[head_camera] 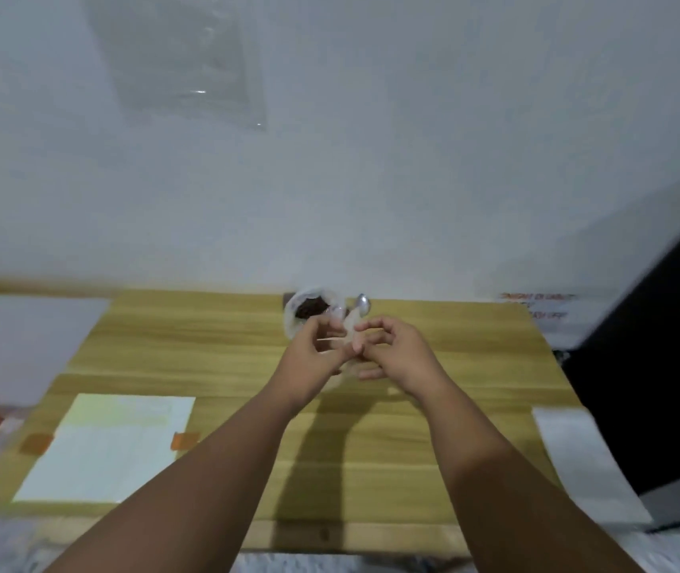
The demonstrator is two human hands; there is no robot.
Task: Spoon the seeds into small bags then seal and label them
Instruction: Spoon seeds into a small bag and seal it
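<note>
Both forearms come in from the bottom edge and converge over the middle of the worktop point(433, 366), wrists roughly level, hands held up off the wood with a shadow straight below them. left grip point(314, 354): palm turned in toward the other hand, fingers curled, thumb and forefinger tips drawn together at the top. right grip point(392, 352): back of the hand toward the camera, fingers point(375, 324) arched and curled down, tips meeting the left's at the centre line. Between them sits a small clear bag point(348, 368), pale, translucent and badly blurred. As far as I can read it, both grips pinch it near its top edge; can't tell if its mouth is open or closed. seeds point(309, 308): dark heap inside a larger clear container point(290, 324) at the far edge of the worktop against the wall point(412, 179), just behind the left fingertips. spoon point(363, 303): just right of the container, bowl pointing up, handle running down behind the right fingers; can't tell what holds it up. white sheet point(102, 452) lies flat near-left on the worktop, fixed by orange tape tabs point(184, 440) at its sides. white paper point(586, 461) lies at the right edge, next to a dark panel point(660, 366). A clear plastic sheet point(189, 55) hangs on the wall upper left
</note>
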